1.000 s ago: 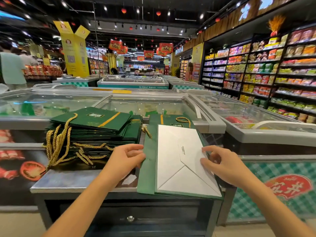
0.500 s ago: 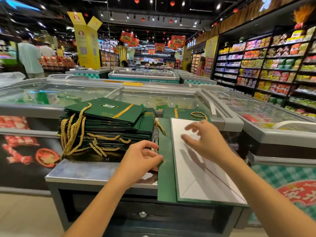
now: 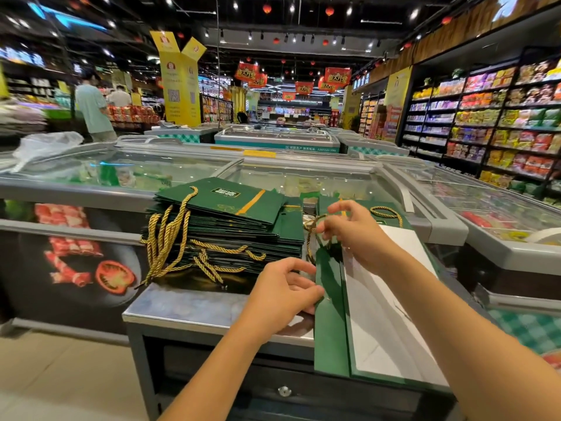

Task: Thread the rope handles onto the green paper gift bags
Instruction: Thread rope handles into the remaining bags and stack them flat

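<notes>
The right hand (image 3: 355, 235) pinches a gold rope (image 3: 311, 222) between thumb and forefinger at the far end of a flattened green bag (image 3: 329, 329). Where the rope's end goes is hidden behind the fingers. The left hand (image 3: 285, 291) pinches the bag's folded green edge, nearer the body. The bag lies on the tabletop (image 3: 188, 305) with a white face up and its near end overhanging the edge. Just left of it sits a stack (image 3: 230, 226) of green bags, their gold handles dangling over the side. Behind, freezers (image 3: 121, 174) hold goods under glass lids, too blurred to name. Shelves (image 3: 501, 123) of packets fill the right side.
</notes>
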